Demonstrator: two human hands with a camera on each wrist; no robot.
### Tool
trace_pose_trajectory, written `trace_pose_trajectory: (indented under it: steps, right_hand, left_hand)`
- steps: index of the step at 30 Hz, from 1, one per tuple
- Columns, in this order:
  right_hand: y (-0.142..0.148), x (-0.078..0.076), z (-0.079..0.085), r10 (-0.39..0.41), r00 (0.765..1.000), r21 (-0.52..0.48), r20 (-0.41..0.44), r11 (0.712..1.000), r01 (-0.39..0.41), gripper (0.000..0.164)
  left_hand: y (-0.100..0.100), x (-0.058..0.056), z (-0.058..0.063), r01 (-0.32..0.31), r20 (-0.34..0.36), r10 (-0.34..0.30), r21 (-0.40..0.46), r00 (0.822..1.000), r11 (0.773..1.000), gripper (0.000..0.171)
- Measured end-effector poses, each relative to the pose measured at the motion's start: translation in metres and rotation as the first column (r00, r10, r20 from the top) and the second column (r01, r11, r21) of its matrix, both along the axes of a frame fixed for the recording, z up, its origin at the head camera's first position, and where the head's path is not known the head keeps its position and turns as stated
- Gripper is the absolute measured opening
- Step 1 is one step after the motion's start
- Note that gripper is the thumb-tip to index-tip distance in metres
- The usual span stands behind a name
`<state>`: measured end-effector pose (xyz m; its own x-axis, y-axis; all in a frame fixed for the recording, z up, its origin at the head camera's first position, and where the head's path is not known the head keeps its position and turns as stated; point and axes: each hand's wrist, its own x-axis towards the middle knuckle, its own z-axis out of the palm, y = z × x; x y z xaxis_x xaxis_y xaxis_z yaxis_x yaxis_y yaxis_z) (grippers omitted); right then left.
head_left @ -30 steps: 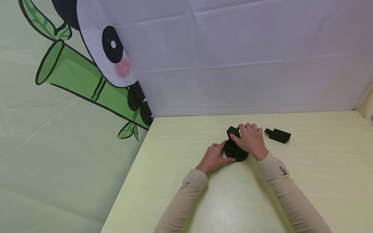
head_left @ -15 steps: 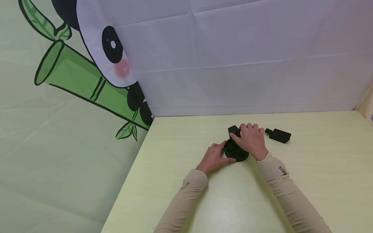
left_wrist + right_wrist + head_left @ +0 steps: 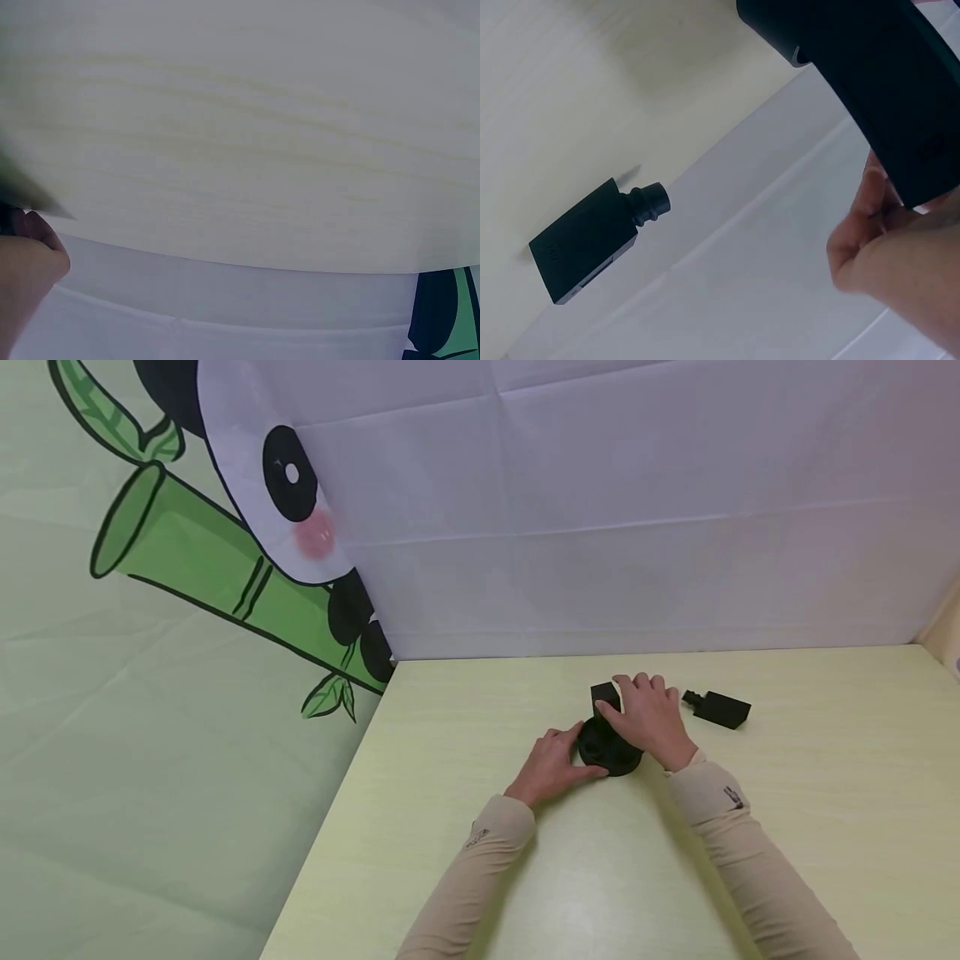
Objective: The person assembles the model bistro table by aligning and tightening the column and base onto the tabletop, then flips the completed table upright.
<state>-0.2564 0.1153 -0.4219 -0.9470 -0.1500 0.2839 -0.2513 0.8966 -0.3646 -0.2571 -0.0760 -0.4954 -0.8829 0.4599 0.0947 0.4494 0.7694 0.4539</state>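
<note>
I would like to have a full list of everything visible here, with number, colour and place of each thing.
Round base: 1, black, on the table, between the hands
Held block: 1, black, at the base's far side; whether joined to it is hidden
Necked block: 1, black, lying on the table, right of the right hand
Table: 1, pale yellow, under these pieces
Printed backdrop: count unclear, whitish and pale green with cartoon animal and bamboo, behind and left of the table
Side panel: 1, cream, right edge
Left hand: 1, gripping the base
Right hand: 1, holding the block
Sleeves: 2, beige, one per arm
</note>
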Motion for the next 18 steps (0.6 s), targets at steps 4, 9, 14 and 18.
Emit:
trace_pose_trajectory:
  steps: [4,9,14,18]
  right_hand:
    - [0.0005,-0.0011,0.001,0.061,0.998,0.02,0.02,0.998,-0.061,0.05]
    - [-0.0005,-0.0014,0.0004,0.015,0.999,0.04,-0.028,0.999,-0.014,0.048]
    - [-0.0023,-0.0008,0.0025,-0.008,1.0,0.04,-0.025,0.999,0.009,0.051]
    - [-0.0027,-0.0007,0.0033,-0.01,1.0,0.046,-0.011,0.999,0.011,0.052]
  left_hand:
    - [-0.0011,0.0006,0.0012,-0.005,0.007,0.005,0.003,1.0,1.0,0.09]
    - [-0.0027,0.0007,0.0009,0.0,0.001,0.0,0.01,1.0,1.0,0.09]
    - [-0.0035,0.0003,0.0008,0.005,-0.003,-0.005,0.011,1.0,1.0,0.089]
    - [-0.0041,0.0003,0.0019,0.01,-0.001,-0.01,0.01,1.0,1.0,0.089]
